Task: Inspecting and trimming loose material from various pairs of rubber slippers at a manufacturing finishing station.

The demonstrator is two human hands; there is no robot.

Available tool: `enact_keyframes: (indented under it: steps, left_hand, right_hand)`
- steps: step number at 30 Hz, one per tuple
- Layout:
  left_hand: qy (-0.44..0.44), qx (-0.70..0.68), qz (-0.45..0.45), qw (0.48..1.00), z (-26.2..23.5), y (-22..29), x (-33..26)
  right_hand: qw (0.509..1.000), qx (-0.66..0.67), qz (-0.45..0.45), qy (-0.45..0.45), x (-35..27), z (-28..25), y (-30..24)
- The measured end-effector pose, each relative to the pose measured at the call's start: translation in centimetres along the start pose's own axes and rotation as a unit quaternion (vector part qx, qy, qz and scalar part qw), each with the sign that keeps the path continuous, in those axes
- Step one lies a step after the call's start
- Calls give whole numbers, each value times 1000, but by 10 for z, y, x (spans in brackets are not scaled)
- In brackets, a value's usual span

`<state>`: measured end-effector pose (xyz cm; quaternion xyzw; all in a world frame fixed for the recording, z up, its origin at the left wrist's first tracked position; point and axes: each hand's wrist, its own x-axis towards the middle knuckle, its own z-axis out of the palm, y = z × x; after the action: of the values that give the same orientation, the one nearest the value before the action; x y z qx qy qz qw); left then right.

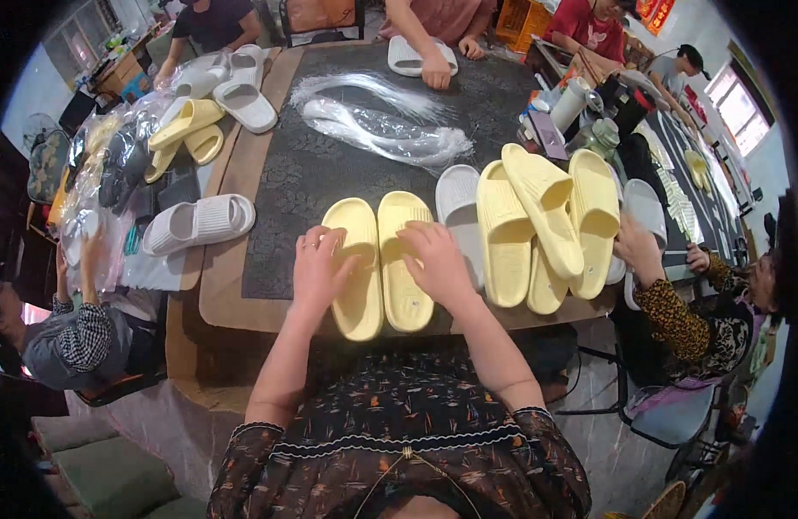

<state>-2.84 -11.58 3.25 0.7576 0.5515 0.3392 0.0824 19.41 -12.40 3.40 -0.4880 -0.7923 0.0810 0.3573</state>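
Two yellow slide slippers stand side by side at the near table edge, toes pointing away from me. My left hand (319, 264) grips the outer side of the left slipper (357, 310), its thumb over the footbed. On the right slipper (408, 304), my right hand (438, 261) holds the outer side near the ribbed strap, thumb reaching inward. The heels of both slippers stick out slightly past the table edge. Just right of my right hand lies a grey slipper (459, 203), partly covered by a pile of yellow slippers (509, 259).
Clear plastic bags (382, 130) lie on the dark table mat (274, 225). Grey slippers (200, 225) rest at the left. Across the table, a co-worker's hand (435, 69) touches a pale slipper; at right, another person's hand (639, 251) is beside the slipper pile. Bottles (572, 102) stand beyond.
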Motion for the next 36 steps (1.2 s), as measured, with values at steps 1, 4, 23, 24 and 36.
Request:
enact_keyframes:
  steps: [1,4,23,24,36]
  left_hand:
    - [0,1,-2,1000,-1,-2,2]
    - [-14,-33,-18,999,-7,-6,17]
    - [-89,-234,-112,962,85,-39,100]
    - [-65,-276,-143,948,83,-36,102]
    - [13,-394,-121,911,84,-40,93]
  right_hand:
    - [1000,-18,4,4,1,4,1]
    - [999,-37,7,11,-1,11,2]
    - [997,49,58,14,6,5,8]
    - [992,67,100,30,13,3,9]
    - [951,169,254,51,77,58,39]
